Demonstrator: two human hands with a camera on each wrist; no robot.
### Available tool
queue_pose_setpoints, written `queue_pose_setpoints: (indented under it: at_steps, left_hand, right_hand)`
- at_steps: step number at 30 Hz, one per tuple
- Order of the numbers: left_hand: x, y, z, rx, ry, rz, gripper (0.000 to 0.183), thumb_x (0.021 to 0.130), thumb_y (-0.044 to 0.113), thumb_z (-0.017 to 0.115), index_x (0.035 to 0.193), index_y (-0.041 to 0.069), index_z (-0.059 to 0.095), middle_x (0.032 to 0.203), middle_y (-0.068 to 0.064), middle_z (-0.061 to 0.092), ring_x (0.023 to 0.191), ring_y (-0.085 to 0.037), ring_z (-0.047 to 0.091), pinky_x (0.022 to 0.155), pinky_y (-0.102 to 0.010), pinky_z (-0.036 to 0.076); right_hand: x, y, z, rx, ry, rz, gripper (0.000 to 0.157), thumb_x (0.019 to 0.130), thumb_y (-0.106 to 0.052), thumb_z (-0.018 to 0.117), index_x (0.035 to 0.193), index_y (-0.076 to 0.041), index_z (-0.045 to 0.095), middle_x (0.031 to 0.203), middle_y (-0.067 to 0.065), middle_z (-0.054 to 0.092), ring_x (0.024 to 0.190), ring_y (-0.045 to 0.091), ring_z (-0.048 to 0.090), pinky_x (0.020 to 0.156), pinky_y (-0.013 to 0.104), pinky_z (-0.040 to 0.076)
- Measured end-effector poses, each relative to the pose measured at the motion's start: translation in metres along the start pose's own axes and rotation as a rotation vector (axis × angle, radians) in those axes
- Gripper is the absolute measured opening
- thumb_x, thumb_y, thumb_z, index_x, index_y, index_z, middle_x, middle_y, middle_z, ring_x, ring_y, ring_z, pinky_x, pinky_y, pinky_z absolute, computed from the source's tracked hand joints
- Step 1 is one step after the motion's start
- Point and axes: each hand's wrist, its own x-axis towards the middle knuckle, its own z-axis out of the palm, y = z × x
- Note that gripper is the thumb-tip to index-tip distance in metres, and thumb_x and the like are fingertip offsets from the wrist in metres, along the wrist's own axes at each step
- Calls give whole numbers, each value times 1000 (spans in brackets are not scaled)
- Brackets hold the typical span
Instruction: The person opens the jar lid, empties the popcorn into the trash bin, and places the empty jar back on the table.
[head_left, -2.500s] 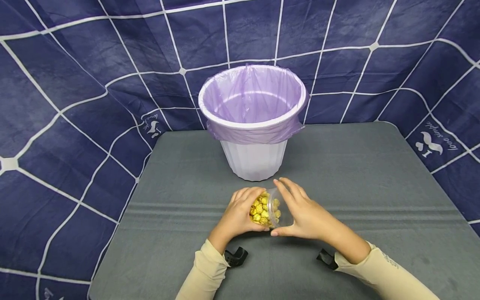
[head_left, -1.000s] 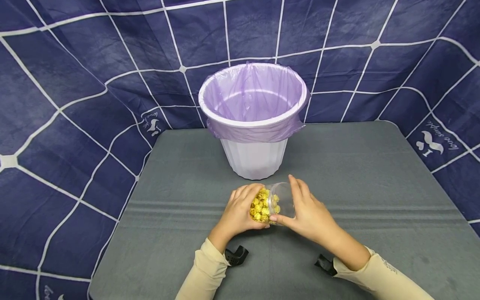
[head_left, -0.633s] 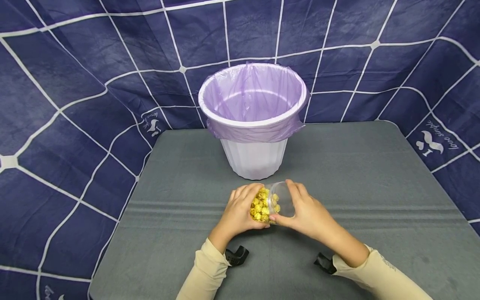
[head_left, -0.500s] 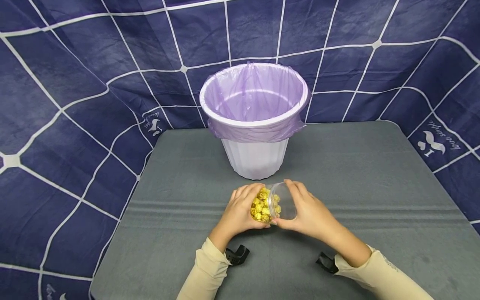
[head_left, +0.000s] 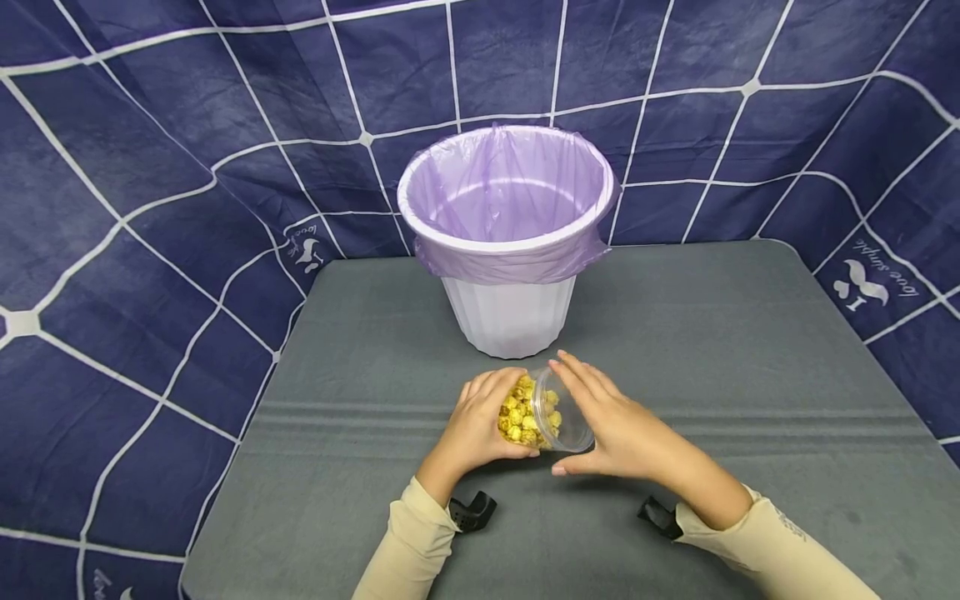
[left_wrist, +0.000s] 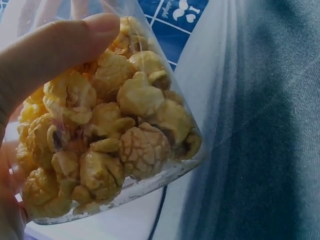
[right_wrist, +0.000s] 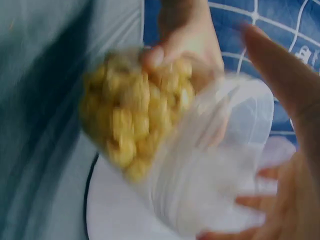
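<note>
My left hand (head_left: 471,423) grips a clear plastic jar (head_left: 522,414) filled with yellow popcorn, tipped on its side with its lidded end to the right. In the left wrist view the thumb (left_wrist: 60,47) lies across the jar wall, the popcorn packed behind it. A see-through lid (head_left: 576,425) sits on the right end. Around that lid my right hand (head_left: 626,429) is spread, thumb and fingers apart. The right wrist view is blurred, but its fingers stand off around the pale lid (right_wrist: 215,165), and the left thumb shows on the jar.
A white bin (head_left: 512,321) with a purple liner (head_left: 510,271) stands just beyond the hands on a grey cloth-covered table (head_left: 360,350). Dark blue cloth (head_left: 690,50) with white lines hangs behind and at both sides. Black wrist-camera pieces (head_left: 472,512) jut from the cuffs.
My right hand has let go of the lid: the thumb has dropped below it and the fingers have spread. Between the earlier frames it held the lid. The left hand has kept its grip.
</note>
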Motion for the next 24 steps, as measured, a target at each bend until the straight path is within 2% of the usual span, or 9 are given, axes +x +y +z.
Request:
queue_pose_setpoints:
  at_steps: [5,7,10,13,15,24]
  left_hand:
    - [2,2,1,5,21,1,97,49,48,82,130,13,41,128,-1,44,115,-18,38,90,-33,31]
    - [2,3,1,12,26,-7,97,49,49,82,130,15,41,128,0,44,114,-17,38,89,-33,31]
    - [1,3,2,18,35,-11,97,48,49,82,129,15,42,127,0,45,113,-17,39,88,-32,32]
    - [1,3,3,17,37,2,96,48,48,82,128,13,43,127,-1,45,113,-18,40,88,-33,32]
    - [1,2,3,15,36,10,96,48,48,82,128,12,44,126,-1,46,113,-18,40,88,-33,32]
    - [-1,1,3,12,19,19,98,48,49,82,129,11,43,127,-1,46,113,-19,40,89,-34,33]
  right_hand:
    - [3,-11,2,20,68,222,109,67,-70,55,143,-6,10,140,20,22,113,42,41,78,54,43]
    - [5,-13,1,9,71,276,107,70,-70,53,142,-2,14,134,23,30,104,41,48,75,52,45]
    - [7,-15,1,-10,55,308,103,71,-70,52,139,0,20,125,24,38,94,38,54,68,49,48]
    - [8,-14,1,-6,49,291,98,70,-65,58,138,-2,26,121,22,41,93,36,54,68,48,48]
    - [8,-13,0,3,46,256,96,68,-60,64,137,-4,27,124,20,39,98,36,52,71,49,47]
    - [5,-1,-3,10,31,8,96,60,-47,75,136,-11,29,131,11,33,110,33,43,77,47,46]
